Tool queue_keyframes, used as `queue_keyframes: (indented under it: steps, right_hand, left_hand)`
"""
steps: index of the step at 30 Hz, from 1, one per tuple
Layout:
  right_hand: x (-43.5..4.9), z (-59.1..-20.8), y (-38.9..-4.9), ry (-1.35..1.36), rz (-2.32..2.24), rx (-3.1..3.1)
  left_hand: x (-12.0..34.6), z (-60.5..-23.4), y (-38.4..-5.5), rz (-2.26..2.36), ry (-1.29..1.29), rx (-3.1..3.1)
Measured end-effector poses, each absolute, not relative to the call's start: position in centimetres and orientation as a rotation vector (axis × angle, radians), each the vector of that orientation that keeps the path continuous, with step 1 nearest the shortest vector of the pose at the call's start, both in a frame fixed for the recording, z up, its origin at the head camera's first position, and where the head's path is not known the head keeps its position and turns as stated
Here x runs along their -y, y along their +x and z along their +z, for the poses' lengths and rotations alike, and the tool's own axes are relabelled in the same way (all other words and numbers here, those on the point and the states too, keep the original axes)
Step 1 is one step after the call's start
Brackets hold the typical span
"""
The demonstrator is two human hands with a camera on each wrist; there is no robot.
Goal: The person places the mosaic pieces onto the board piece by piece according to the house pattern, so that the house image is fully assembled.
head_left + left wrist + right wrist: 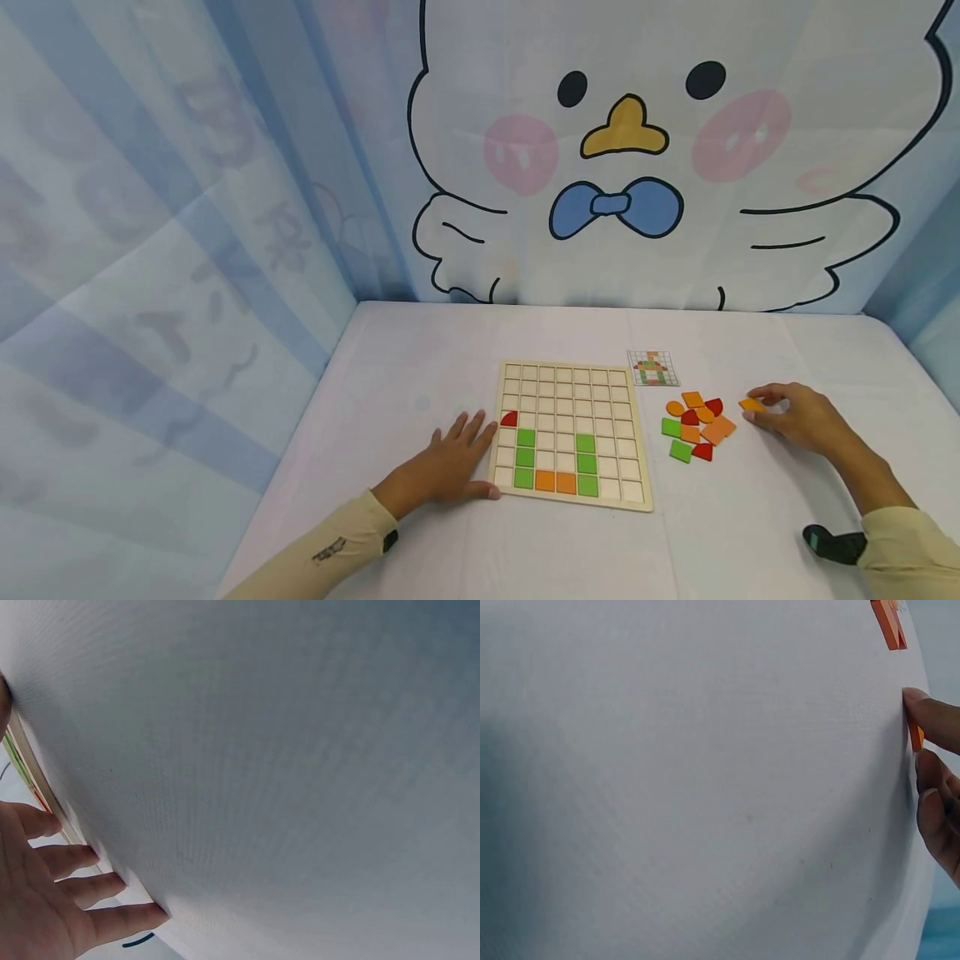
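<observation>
A wooden grid board (566, 402) lies on the table. On it sit green square tiles (587, 464) in two columns, orange squares (556, 482) along the bottom row, and a red quarter-round tile (509, 418) at the left. My left hand (450, 458) rests palm down with fingers spread beside the board's left edge, fingertips close to or on it. Off to the right, my right hand (802, 421) pinches a small yellow-orange tile (751, 405) between thumb and fingers. That orange tile (915, 735) shows edge-on in the right wrist view, near the tabletop.
Between board and right hand lies a loose pile of tiles (691, 433), orange, red and green. A small pattern card (654, 368) lies at the board's upper right corner. Beside the right sleeve there is a dark object (832, 546). A printed curtain (637, 267) hangs behind the table.
</observation>
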State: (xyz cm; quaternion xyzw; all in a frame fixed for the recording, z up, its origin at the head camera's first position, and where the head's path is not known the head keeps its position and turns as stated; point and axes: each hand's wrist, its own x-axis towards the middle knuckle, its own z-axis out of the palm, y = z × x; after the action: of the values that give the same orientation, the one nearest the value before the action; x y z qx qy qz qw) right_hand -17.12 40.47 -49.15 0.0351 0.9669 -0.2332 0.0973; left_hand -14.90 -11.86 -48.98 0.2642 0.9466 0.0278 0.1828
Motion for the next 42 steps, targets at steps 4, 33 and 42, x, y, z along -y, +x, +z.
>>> queue_keyframes:
  steps: [4,33,42]
  right_hand:
    - [-40.3,-49.1,-16.9,0.112,-0.712,-2.870]
    - [-39.4,-48.5,-16.6,0.018,-0.944,-2.818]
    - [-36.5,-47.4,-16.8,0.012,-1.032,-2.757]
  left_hand:
    - [11.9,-49.1,-15.0,0.074,0.757,-2.676]
    - [11.9,-49.2,-15.1,0.045,0.750,-2.674]
    - [11.9,-49.3,-15.1,0.053,0.750,-2.674]
